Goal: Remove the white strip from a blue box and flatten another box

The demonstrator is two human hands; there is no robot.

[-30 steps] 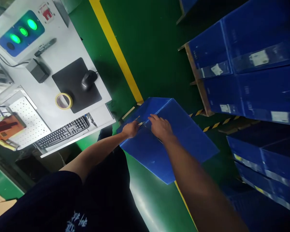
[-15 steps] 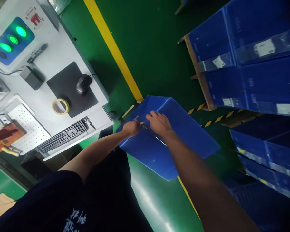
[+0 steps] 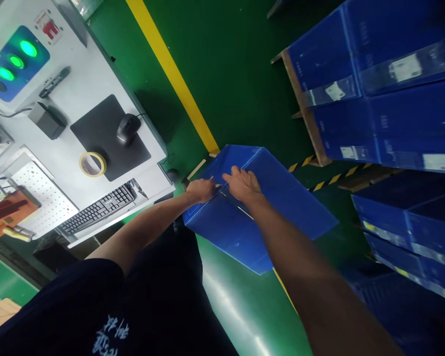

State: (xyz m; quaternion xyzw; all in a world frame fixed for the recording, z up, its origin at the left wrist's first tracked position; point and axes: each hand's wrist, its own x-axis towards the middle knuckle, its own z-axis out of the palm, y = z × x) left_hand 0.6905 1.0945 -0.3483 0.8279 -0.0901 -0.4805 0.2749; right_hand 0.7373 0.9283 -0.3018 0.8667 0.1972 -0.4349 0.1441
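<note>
The person's left hand [image 3: 202, 190] lies bunched on top of a blue corrugated plastic box [image 3: 267, 217], its fingers narrowed toward a thin pale strip [image 3: 217, 186] at a seam. The strip is too small to make out, and I cannot tell whether those fingers pinch it. The right hand [image 3: 243, 185] sits just beside the left, palm down on the same top face with its fingers spread and pressing rather than gripping. A thin straight silver line [image 3: 237, 205] runs from between the 2 hands across the box. The box lies tilted in view over a shiny green floor [image 3: 237, 74], its near corner beside a long yellow floor line [image 3: 170, 74]. To the left stands a white workbench [image 3: 96, 84] carrying a black rectangular mouse pad [image 3: 96, 148] with a black computer mouse [image 3: 128, 129], a yellow tape roll [image 3: 92, 164], a black keyboard [image 3: 98, 210] and a blue panel with 3 glowing green lights [image 3: 11, 64]. To the right, large blue plastic crates [image 3: 371, 99] with white labels are stacked on a wooden pallet [image 3: 300, 84], with more blue crates [image 3: 404, 232] below them and black-and-yellow hazard tape [image 3: 337, 179] on the floor between. A dark printed sleeve [image 3: 59, 306] fills the lower left.
</note>
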